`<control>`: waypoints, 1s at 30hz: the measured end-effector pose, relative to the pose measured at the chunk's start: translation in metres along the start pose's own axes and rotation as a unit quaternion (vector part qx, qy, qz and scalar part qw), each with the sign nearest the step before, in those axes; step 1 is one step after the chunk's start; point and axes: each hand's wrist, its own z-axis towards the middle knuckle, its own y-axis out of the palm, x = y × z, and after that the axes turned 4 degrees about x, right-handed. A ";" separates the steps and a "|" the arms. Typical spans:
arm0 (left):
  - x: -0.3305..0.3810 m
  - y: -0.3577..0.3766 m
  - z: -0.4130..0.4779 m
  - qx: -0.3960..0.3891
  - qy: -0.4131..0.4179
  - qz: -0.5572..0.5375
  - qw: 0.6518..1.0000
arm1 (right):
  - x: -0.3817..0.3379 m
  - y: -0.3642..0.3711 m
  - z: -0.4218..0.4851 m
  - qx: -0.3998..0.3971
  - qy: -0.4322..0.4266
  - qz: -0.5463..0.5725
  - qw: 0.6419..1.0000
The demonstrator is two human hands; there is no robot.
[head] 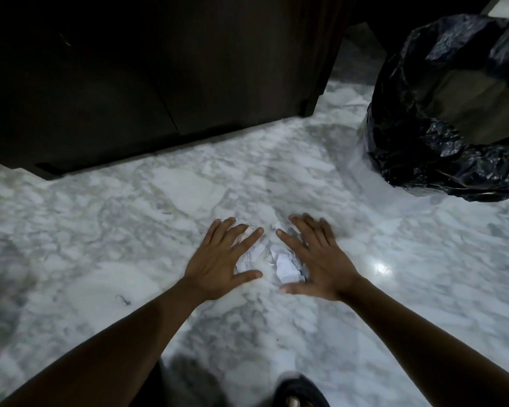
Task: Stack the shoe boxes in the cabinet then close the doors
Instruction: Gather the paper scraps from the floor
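Both left hand (221, 261) and right hand (318, 259) spread before cabinet (130, 83).

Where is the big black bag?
The black bag stands on the floor at the head view's upper right, right of the dark cabinet.

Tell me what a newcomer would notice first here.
The left hand and right hand, both open, spread over a small heap of torn white paper at the centre of the marble floor. A shiny black bin bag stands at upper right. The dark cabinet, doors shut, fills the upper left.
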 end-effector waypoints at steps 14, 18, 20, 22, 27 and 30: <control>0.022 0.007 -0.007 0.110 -0.106 -0.087 0.984 | -0.030 0.020 0.004 0.154 0.033 0.002 0.987; 0.026 0.011 -0.012 0.123 -0.110 -0.087 0.982 | -0.040 0.019 0.004 0.122 0.016 -0.044 0.991; 0.026 0.013 -0.014 0.128 -0.115 -0.077 0.982 | -0.042 0.020 0.004 0.120 0.002 -0.074 0.990; 0.029 0.015 -0.015 0.128 -0.140 -0.048 0.981 | -0.041 0.022 0.003 0.128 0.000 -0.078 0.989; 0.048 0.008 -0.030 0.115 -0.173 -0.028 0.978 | -0.043 0.026 0.003 0.140 0.033 -0.041 0.989; 0.056 0.005 -0.036 0.120 -0.178 -0.006 0.977 | -0.043 0.028 0.001 0.133 0.033 -0.028 0.990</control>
